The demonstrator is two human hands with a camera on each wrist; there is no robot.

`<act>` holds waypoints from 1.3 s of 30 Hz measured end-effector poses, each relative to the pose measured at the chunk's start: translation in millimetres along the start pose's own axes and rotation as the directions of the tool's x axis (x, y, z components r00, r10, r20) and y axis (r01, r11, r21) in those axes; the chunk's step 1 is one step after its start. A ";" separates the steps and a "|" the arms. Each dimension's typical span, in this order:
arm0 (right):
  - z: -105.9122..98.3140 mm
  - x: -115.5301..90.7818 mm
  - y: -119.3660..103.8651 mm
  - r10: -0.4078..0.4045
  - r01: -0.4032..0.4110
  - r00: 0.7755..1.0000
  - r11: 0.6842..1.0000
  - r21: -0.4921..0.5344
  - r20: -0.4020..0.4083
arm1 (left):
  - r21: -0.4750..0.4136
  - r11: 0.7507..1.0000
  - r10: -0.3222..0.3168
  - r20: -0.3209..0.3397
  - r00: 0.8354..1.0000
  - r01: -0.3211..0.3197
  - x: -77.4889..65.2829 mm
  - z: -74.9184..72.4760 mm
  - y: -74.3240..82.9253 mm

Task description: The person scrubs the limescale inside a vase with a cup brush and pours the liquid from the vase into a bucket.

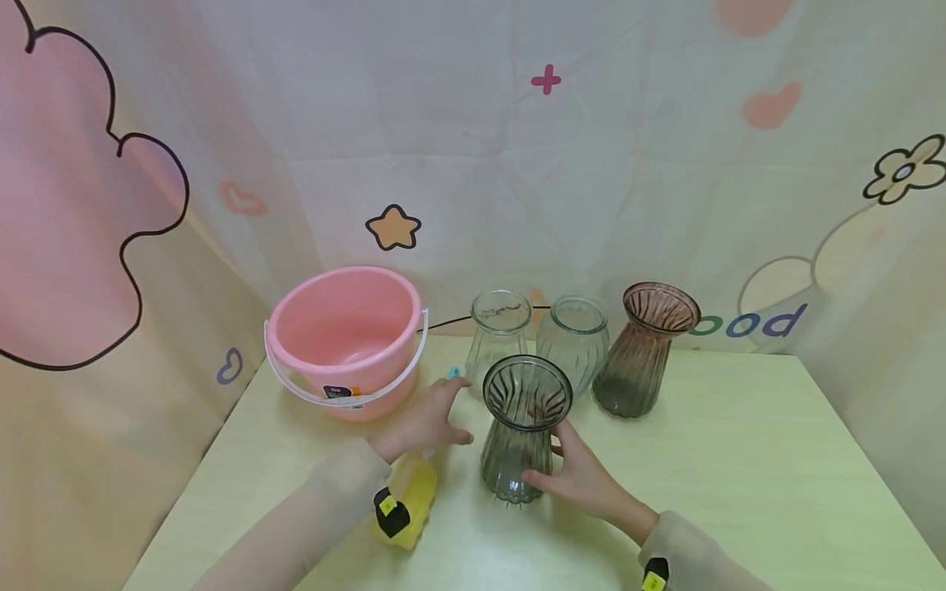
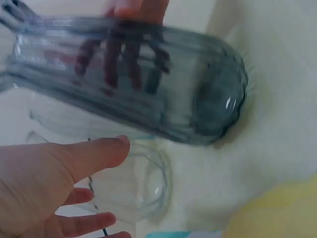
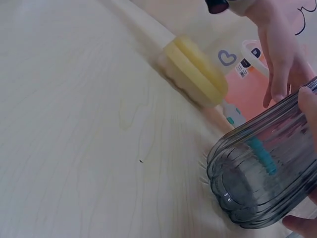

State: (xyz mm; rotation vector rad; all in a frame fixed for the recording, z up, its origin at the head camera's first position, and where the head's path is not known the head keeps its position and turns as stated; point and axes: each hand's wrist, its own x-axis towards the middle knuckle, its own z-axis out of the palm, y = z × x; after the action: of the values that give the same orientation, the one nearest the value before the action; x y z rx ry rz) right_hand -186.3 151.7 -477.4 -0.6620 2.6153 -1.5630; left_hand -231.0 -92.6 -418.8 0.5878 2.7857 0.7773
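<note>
A grey ribbed glass vase [image 1: 517,464] with a flared rim stands nearly upright in front of me; I cannot tell whether its base touches the table. My right hand [image 1: 584,484] grips it from the right, and its fingers show through the glass in the left wrist view. To the left of the vase is my left hand [image 1: 424,419], thumb and fingers spread, apart from the glass [image 2: 138,84]. Below my left forearm lies a sponge brush [image 1: 417,501] with a yellow head; its teal and white handle [image 3: 235,115] is partly hidden behind the vase in the right wrist view.
A pink bucket [image 1: 380,373] with a white handle stands at the back left. Behind the grey vase are two clear glass vases [image 1: 491,349] [image 1: 572,353], and a brownish-pink vase [image 1: 636,369] stands to their right. A printed curtain [image 1: 458,123] hangs behind the table.
</note>
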 end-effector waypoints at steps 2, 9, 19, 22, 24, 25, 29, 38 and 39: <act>1.0 0.2 0.4 0.003 -0.003 1.000 1.000 -0.009 -0.005 | 0.015 0.999 -0.047 0.016 0.999 0.046 9.7 -1.6 -3.8; 3.9 -1.1 2.4 -0.003 0.003 1.000 1.000 -0.024 -0.019 | 0.111 0.977 -0.186 0.038 0.982 0.181 40.5 7.3 -15.1; 10.4 0.4 4.0 -0.007 0.007 1.000 0.999 -0.035 -0.012 | 0.263 0.901 -0.345 -0.048 0.937 0.345 75.8 25.4 -33.2; 10.9 0.5 3.3 0.003 -0.005 1.000 0.999 -0.050 -0.021 | 0.258 0.889 -0.370 -0.080 0.926 0.378 82.7 27.0 -35.3; 10.9 0.3 2.8 0.011 -0.012 1.000 0.999 -0.053 -0.025 | 0.251 0.884 -0.382 -0.096 0.919 0.394 86.5 27.9 -36.1; 10.8 0.1 2.3 0.016 -0.017 1.000 0.998 -0.053 -0.023 | 0.247 0.882 -0.388 -0.102 0.916 0.401 88.0 28.5 -36.5; 10.3 -0.5 1.3 0.022 -0.022 1.000 0.999 -0.045 -0.017 | 0.230 0.880 -0.396 -0.122 0.910 0.414 91.5 30.2 -35.9; 9.4 -0.1 5.5 0.026 -0.028 0.999 0.998 -0.062 -0.032 | 0.189 0.917 -0.314 -0.199 0.929 0.350 92.9 35.4 -36.5; 9.0 -0.6 6.1 0.026 -0.028 0.999 0.997 -0.065 -0.033 | 0.179 0.921 -0.309 -0.200 0.930 0.345 92.5 34.5 -35.4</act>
State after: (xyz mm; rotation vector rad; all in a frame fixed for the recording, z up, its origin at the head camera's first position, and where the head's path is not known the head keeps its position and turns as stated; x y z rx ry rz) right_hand -185.7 146.9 -487.1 -0.6072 2.6975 -1.4996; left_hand -316.3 -65.6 -473.6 0.0747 3.0293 0.4829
